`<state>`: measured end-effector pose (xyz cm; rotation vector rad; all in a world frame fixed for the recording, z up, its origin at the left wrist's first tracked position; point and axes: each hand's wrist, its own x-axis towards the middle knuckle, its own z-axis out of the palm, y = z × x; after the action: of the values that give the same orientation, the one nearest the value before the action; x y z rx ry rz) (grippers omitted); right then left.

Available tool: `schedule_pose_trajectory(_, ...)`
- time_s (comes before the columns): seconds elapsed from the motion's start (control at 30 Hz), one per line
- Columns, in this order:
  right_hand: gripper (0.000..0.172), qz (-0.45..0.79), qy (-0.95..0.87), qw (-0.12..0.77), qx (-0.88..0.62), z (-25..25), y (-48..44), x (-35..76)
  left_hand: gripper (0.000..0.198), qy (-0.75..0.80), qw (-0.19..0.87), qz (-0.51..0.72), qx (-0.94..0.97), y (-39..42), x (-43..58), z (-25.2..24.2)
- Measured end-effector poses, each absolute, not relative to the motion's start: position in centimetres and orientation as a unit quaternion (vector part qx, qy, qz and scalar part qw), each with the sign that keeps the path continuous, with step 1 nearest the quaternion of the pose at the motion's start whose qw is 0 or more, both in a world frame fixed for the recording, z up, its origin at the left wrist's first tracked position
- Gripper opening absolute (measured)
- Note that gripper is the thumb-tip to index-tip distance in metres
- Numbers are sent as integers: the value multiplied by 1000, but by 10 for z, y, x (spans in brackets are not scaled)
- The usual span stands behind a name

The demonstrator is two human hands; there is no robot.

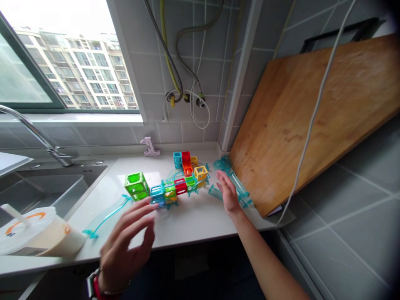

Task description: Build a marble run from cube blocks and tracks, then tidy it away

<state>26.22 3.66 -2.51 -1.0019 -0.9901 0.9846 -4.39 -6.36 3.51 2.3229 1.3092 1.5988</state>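
Observation:
My left hand (131,237) hovers over the front of the white counter (184,227), fingers apart and nothing in it. Just beyond its fingertips stands a row of colourful see-through toy blocks, with a red block (180,186) in the middle and blue at the left end. A large green block (136,185) rests left of that row. Behind it sit more blocks, among them a red one (186,157) and a yellow one (200,172). My right hand (228,193) is open beside teal track pieces (239,183); whether it touches them I cannot tell.
A curved teal track (109,214) lies at the left, near a lidded drink cup (40,233) with a straw. The sink (56,187) and tap are further left. A large wooden board (312,121) leans at the right, a white cable (315,116) hanging across it.

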Motion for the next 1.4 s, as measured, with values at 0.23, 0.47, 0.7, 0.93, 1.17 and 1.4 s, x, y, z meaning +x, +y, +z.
schedule_pose_trajectory(0.23,66,567,-430,590,-381,-26,72,237,36,444,-64,215,868,41,17,46)
schedule_pose_trajectory(0.47,61,562,-463,586,-355,-23,66,229,35,463,-38,146,873,62,13,40)
schedule_pose_trajectory(0.7,59,538,-481,581,-376,-23,64,226,30,448,-24,175,876,64,6,31)
schedule_pose_trajectory(0.93,60,537,-479,570,-396,-24,61,222,30,426,-49,202,881,66,5,25)
schedule_pose_trajectory(1.17,64,530,-478,575,-401,-22,61,219,30,437,-35,190,878,66,4,23)
schedule_pose_trajectory(1.4,65,534,-470,581,-395,-24,57,218,46,435,-9,283,854,65,7,32)
